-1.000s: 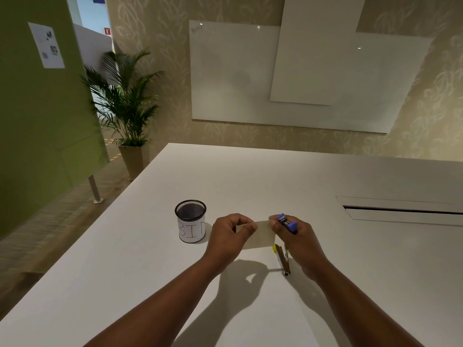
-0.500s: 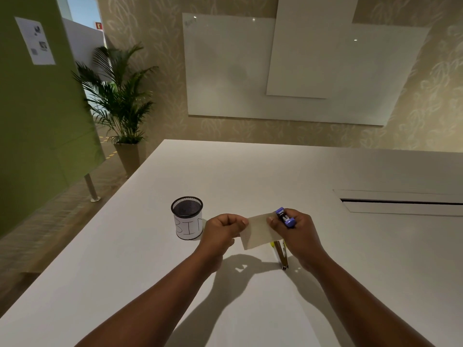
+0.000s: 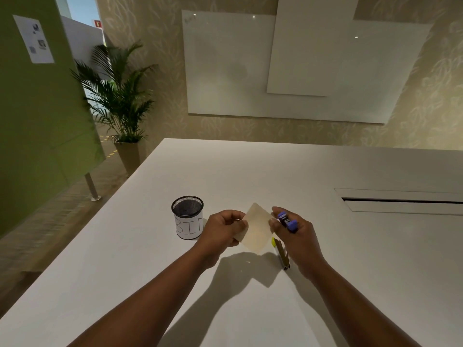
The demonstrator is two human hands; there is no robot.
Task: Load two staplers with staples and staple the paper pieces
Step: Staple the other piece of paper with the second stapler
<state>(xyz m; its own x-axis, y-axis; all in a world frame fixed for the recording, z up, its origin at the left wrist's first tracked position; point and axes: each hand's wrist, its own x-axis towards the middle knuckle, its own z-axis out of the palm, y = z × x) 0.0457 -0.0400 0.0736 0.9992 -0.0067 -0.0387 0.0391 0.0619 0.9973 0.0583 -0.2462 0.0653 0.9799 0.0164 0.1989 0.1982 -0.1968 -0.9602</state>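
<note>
both hands hold a paper (image 3: 258, 227) above the table (image 3: 350, 271), tilted like a diamond. the left hand (image 3: 221, 230) pinches its 9 o'clock corner; the right hand (image 3: 298, 240) touches the 3 o'clock edge with thumb and finger while gripping a purple stapler (image 3: 287, 222). a yellow stapler (image 3: 281, 252) lies on the table at 5 o'clock of the paper. a mesh cup (image 3: 188, 217) marked "bin" stands at 9 o'clock of the left hand.

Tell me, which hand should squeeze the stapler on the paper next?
Probably the right hand. It already grips the purple stapler right at the paper's edge, while the left hand pinches the paper's other side and can steady it above the table.
</note>
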